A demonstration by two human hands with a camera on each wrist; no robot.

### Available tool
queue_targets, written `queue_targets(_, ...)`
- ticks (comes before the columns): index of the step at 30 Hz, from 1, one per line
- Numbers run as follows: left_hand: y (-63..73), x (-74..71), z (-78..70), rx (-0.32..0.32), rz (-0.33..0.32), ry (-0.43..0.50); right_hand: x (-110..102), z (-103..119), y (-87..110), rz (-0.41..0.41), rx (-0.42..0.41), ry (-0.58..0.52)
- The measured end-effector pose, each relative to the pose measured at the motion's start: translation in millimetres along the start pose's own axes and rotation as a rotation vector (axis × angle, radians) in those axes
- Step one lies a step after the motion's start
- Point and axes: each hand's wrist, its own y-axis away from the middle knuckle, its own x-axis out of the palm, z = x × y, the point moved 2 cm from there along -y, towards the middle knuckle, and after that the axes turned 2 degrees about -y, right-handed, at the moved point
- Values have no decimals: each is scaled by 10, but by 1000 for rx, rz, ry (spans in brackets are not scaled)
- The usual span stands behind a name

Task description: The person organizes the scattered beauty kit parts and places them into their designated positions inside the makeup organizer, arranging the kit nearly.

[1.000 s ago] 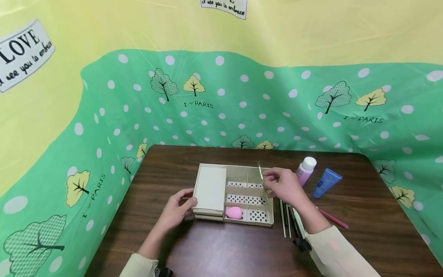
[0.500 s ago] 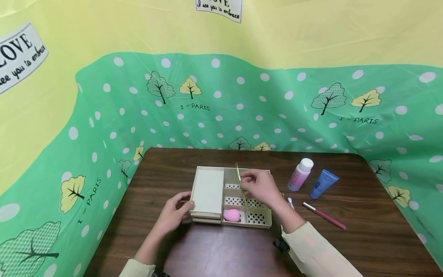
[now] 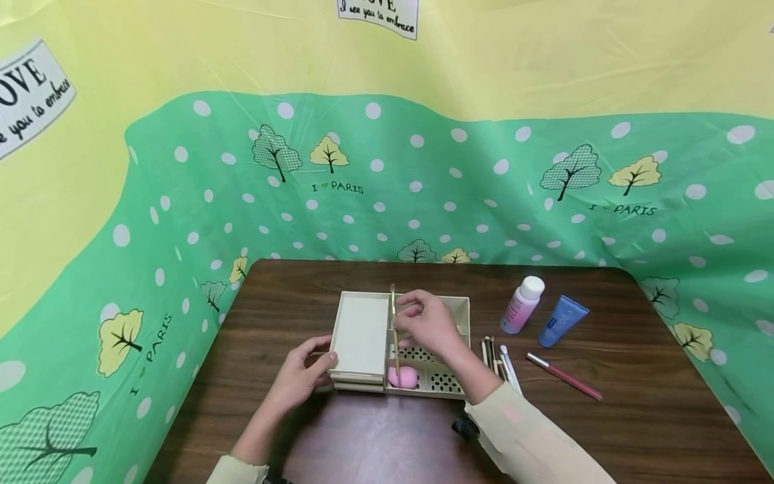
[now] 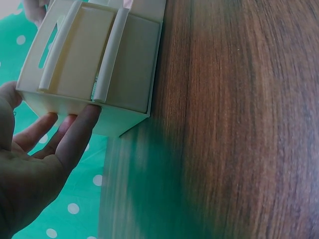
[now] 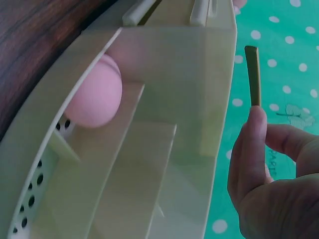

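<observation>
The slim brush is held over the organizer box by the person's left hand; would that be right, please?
Not quite: the right hand holds the slim brush over the organizer box, as the head view shows.

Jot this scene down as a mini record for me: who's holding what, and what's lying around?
Left grip: holds left end of cream organizer
Right grip: pinches slim gold stick, probably a brush
Inside organizer: pink sponge, front compartment
Right of organizer: brushes, white-capped bottle, blue tube, red pencil-like stick
Surface: dark wood-patterned table
Backdrop: tree-printed cloth
</observation>
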Motion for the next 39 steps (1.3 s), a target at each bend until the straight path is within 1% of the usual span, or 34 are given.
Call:
queue_targets(4,2,-3,4,0,6,2,91,-2,-23,-7,36,-36)
queue_targets(9,0,-4,0,2,13,0,172,-13,-68,1,71,-41)
queue_targets(12,-4,-8,-5,5,15,0,212,-18,-94,-2,75,-35)
queue_targets(14,-7,-9,-6,6,13,0,236,-14,-104,-8,60,-12)
queue_targets(23,3,3,4,-3,17,10,326,16,-73,-46,-92,212)
queue_targets(29,8,10,1,-1,15,10,374,30,-85,-71,-191,437)
queue_targets(31,7,14,-3,-3,17,13,379,43,-86,-78,-204,479)
queue_targets(34,5,17,-7,-10,19,17,389,68,-73,-64,-228,528)
queue_targets(39,0,10,-14,-12,17,24,428,102,-28,3,-281,607)
